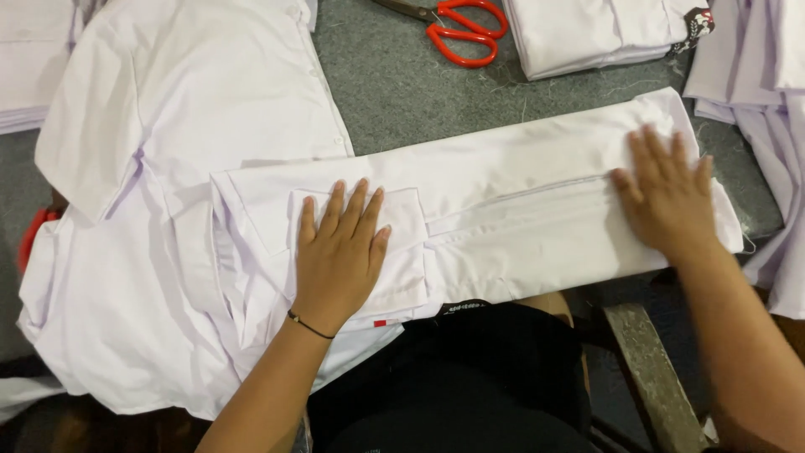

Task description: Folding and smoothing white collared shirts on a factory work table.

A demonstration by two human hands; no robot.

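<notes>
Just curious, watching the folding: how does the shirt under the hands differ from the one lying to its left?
The folded shirt is a long narrow strip, both hands pressing it flat; the open shirt lies spread wide, untouched. The folded one partly overlaps the open one. Both are white.

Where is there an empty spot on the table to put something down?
The biggest bare patch of grey table lies between the spread white shirt, the red-handled scissors and the folded shirt under the left hand and right hand. The right side is crowded with a folded stack and more white cloth.
</notes>
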